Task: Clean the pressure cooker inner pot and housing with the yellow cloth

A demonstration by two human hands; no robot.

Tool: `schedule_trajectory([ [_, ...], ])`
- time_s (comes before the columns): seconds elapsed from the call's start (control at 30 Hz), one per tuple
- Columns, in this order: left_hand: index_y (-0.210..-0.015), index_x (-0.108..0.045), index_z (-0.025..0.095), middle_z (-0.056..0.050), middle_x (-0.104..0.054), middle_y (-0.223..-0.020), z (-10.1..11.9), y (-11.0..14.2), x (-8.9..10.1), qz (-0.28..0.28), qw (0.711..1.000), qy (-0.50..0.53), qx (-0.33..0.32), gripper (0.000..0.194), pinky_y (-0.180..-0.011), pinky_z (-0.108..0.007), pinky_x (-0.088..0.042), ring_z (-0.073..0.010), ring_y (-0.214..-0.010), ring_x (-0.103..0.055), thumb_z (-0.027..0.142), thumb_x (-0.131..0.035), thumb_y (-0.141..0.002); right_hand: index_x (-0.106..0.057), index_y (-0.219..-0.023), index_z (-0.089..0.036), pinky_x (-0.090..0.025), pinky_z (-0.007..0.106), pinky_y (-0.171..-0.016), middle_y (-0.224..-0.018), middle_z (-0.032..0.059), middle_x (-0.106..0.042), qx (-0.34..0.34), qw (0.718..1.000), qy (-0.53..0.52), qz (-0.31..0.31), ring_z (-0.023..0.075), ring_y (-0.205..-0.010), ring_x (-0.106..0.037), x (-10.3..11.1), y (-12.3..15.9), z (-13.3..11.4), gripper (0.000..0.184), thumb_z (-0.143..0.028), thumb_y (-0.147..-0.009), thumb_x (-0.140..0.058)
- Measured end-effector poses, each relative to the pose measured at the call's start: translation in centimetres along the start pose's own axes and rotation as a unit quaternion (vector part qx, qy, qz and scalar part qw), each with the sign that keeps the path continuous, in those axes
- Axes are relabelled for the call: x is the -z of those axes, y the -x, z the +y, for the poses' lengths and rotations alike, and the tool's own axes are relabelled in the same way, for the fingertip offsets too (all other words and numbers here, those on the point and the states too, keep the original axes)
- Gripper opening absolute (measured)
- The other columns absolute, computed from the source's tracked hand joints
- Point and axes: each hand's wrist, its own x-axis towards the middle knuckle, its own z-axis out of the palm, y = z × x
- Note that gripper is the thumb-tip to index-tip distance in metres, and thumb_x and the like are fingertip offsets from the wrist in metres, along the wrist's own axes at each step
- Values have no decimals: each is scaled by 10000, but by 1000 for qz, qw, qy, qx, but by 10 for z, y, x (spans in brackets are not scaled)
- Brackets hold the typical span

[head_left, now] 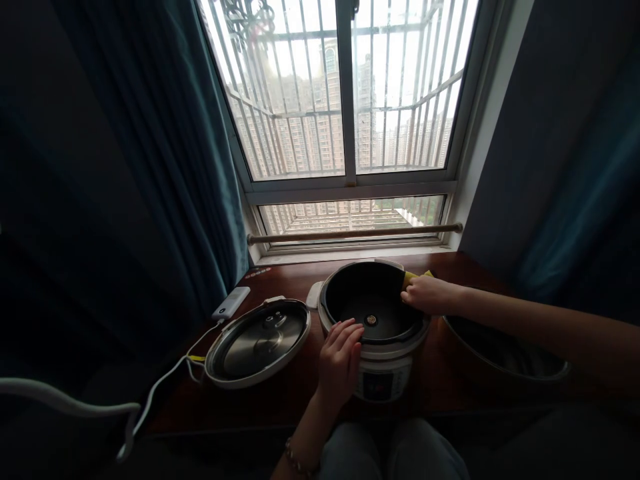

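Observation:
An electric pressure cooker [383, 350] stands lidless on the wooden table, its dark inside and a small round disc at the bottom showing. My right hand [427, 295] is closed on a yellow cloth [409, 279] at the cooker's right rim; part of the cloth sticks out behind the fingers. My left hand [341, 360] rests at the cooker's front left rim, fingers stretched out and holding nothing. Left of the cooker lies its round lid [260, 341], with the shiny metal inner side up.
A dark inner pot [505, 350] sits on the table [300, 393] to the right, partly under my right forearm. A white power strip [231, 303] with a white cord [163, 387] lies at the left. Behind the table are a barred window [345, 100] and a blue curtain [185, 167].

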Motion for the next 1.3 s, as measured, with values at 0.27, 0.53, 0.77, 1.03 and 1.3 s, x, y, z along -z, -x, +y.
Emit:
schedule_trajectory([
  [0.27, -1086, -578, 166, -86, -628, -1106, 2, -1, 1, 9, 1000, 0, 0, 307, -973, -448, -390, -218, -1130, -509, 143, -357, -875, -621, -869, -115, -426, 316, -583, -777, 163, -662, -85, 995, -29, -37, 288, -720, -649, 17, 4, -36, 202, -143, -709, -501],
  [0.53, -1096, -578, 170, -84, -630, -1108, 0, 0, 0, 6, 1000, -4, -5, 309, -975, -447, -392, -215, -1131, -514, 152, -361, -877, -574, -879, -196, -355, 260, -619, -827, 87, -673, -192, 973, -109, 62, 221, -760, -630, 8, 37, -18, 187, -276, -833, -412],
  [0.77, -1105, -570, 171, -81, -620, -1124, -1, 2, -1, 5, 1000, 5, 2, 307, -989, -457, -372, -217, -1149, -494, 139, -368, -876, -595, -863, -198, -345, 234, -611, -767, 47, -662, -283, 915, -250, 140, 177, -707, -600, 5, 53, 6, 292, -343, -868, -341],
  [1.03, -1122, -579, 174, -78, -621, -1146, 2, -1, 1, -9, 1000, 6, 12, 318, -995, -452, -381, -209, -1152, -504, 179, -361, -891, -658, -820, -158, -392, 293, -670, -874, 143, -671, -253, 949, -186, 8, 256, -823, -617, 29, 17, -55, 265, -313, -786, -446],
  [1.3, -1221, -524, 173, -81, -544, -1269, 9, -16, 40, 65, 977, 137, 153, 397, -1027, -400, -365, -204, -1207, -466, 299, -267, -945, -614, -687, -134, -342, 217, -480, -709, 74, -628, -236, 850, -469, -47, 133, -581, -536, 64, -54, -83, 503, -596, -782, -439],
])
